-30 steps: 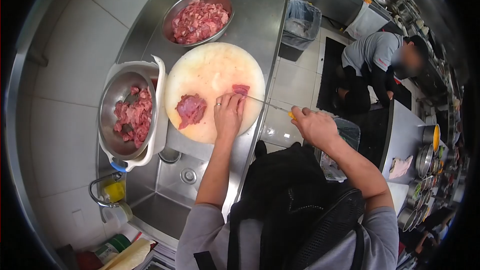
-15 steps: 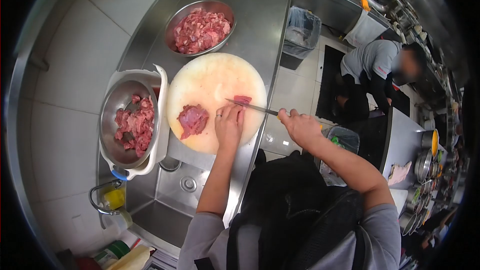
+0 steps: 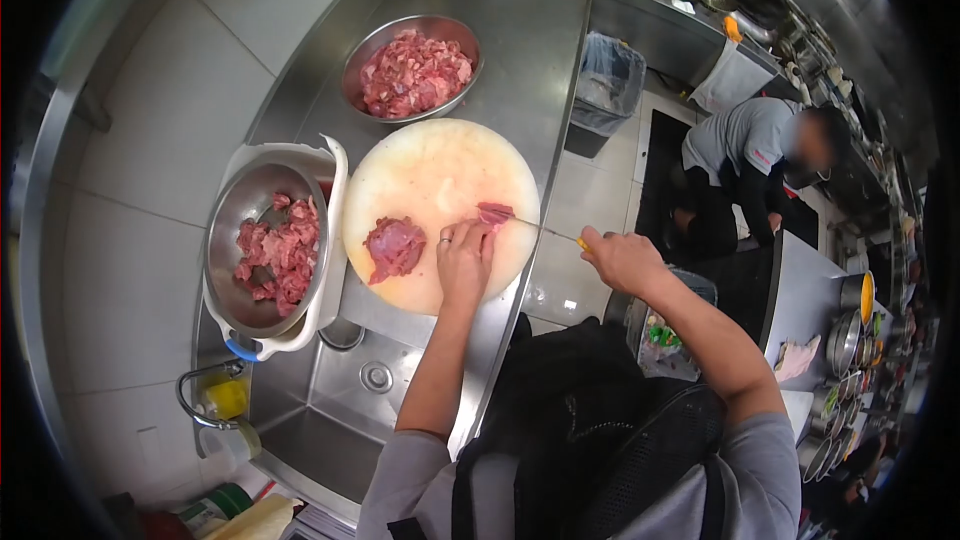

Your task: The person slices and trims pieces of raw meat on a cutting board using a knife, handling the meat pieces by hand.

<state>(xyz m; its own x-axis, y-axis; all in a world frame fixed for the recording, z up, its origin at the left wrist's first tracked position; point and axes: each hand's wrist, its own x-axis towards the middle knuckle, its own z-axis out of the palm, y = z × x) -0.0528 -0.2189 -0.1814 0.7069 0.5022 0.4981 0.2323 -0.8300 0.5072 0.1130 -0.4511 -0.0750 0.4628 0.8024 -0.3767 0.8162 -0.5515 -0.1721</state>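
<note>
My left hand [image 3: 465, 258] presses its closed fingertips on a small strip of red meat [image 3: 495, 212] near the right side of the round cutting board [image 3: 440, 165]. In my right hand [image 3: 622, 258] is a knife [image 3: 548, 230] with a yellow handle, its blade reaching left to that meat. A larger piece of meat [image 3: 395, 248] lies on the board, left of my left hand. Behind the board stands a metal bowl [image 3: 352, 65] heaped with cut meat. Another metal bowl [image 3: 225, 240] with meat pieces rests in a white tub [image 3: 335, 210] on the left.
A sink [image 3: 330, 400] with a faucet [image 3: 185, 395] lies in front of the board. Lined bins [image 3: 610, 80] stand right of the counter. Farther right, a person in a grey shirt [image 3: 745, 135] bends beside another counter [image 3: 815, 290].
The knife has pulled back to the right from its place across the meat half a second ago. My left hand stays at the meat strip. The whole view has shifted slightly.
</note>
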